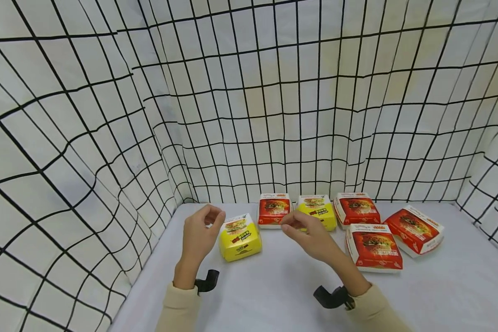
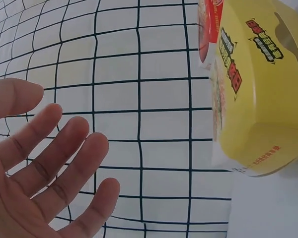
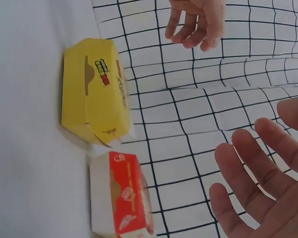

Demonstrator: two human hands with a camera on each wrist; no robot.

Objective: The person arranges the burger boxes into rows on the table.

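In the head view my left hand hovers just left of a yellow burger box, its fingers loosely bent around nothing. The left wrist view shows the same yellow box to the right of the spread fingers, with a gap between. My right hand hangs in the air in front of a red burger box and a second yellow burger box, partly covering both. Relaxed and holding nothing, its fingers stand apart from the boxes in the right wrist view.
Three more red burger boxes, one at the back, one in front and one farther right, sit on the white table. White walls with a black grid enclose the back and sides.
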